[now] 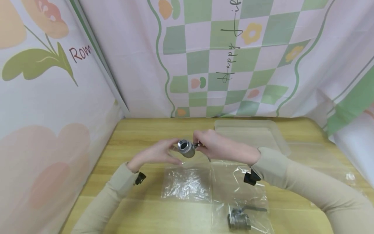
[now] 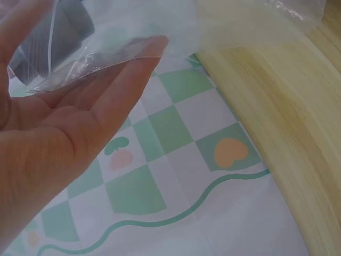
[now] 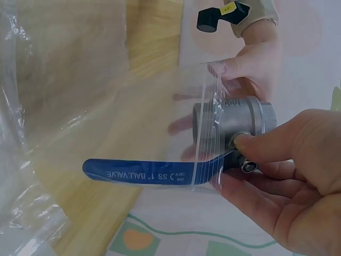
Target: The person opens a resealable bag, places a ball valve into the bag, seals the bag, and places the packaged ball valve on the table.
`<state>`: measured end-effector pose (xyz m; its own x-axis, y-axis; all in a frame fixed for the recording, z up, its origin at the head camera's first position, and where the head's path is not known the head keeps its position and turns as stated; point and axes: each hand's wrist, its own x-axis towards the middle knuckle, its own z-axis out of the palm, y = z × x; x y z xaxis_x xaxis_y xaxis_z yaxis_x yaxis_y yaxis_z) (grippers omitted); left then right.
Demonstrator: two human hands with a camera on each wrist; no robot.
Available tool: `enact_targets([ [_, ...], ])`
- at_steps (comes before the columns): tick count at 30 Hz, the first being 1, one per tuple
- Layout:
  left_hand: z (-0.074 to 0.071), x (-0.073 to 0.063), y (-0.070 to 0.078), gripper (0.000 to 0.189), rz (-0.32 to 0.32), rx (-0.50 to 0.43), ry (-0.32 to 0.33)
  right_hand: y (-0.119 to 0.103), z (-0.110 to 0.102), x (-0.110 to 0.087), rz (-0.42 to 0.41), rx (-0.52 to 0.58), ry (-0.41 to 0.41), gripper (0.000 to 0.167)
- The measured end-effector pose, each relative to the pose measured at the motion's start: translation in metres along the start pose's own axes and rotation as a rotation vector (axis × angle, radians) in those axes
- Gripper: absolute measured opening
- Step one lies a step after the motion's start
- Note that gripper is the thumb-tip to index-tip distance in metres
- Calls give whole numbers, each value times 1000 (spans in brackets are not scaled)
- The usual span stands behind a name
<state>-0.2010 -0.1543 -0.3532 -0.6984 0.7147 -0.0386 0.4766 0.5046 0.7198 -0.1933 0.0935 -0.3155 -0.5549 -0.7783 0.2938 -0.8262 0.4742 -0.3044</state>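
Observation:
A steel ball valve (image 1: 186,150) with a blue lever handle (image 3: 149,172) is raised above the table. My right hand (image 1: 214,144) pinches its body near the stem, thumb on one side and fingers below. The handle and one end of the valve lie inside a clear zip bag (image 3: 144,128); the other end sticks out of the bag's mouth. With thumb and fingers spread around the mouth, my left hand (image 1: 157,153) holds the bag. Through the plastic, the left fingertips show behind the bag in the right wrist view.
On the wooden table (image 1: 140,208) lies a flat clear bag (image 1: 187,185). To its right, another bag (image 1: 223,195) has a second valve (image 1: 239,221) in or under it. A translucent tray (image 1: 248,124) stands at the back right, near more plastic (image 1: 318,159). Patterned curtains (image 1: 140,65) surround the table.

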Motion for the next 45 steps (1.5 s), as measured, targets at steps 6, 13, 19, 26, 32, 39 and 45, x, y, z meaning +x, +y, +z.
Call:
enact_targets([
  [6,-1,1,3,80,-16,8,18,-5,2,2,-41,-41,7,20],
  [13,-1,0,5,86,-36,29,22,-3,8,-1,-108,19,26,22],
  [19,2,-2,2,90,-51,-32,34,1,10,-2,-113,89,69,20],
  [26,4,-3,1,91,-60,-58,40,5,13,-1,-101,81,76,20],
  [32,5,-5,4,91,-67,-43,39,5,17,-1,-74,13,41,20],
  [39,4,-7,5,90,-60,-3,47,-1,18,2,-50,-59,2,17],
  [45,6,-6,4,94,-32,14,-6,-6,22,2,-8,-61,-69,14],
])
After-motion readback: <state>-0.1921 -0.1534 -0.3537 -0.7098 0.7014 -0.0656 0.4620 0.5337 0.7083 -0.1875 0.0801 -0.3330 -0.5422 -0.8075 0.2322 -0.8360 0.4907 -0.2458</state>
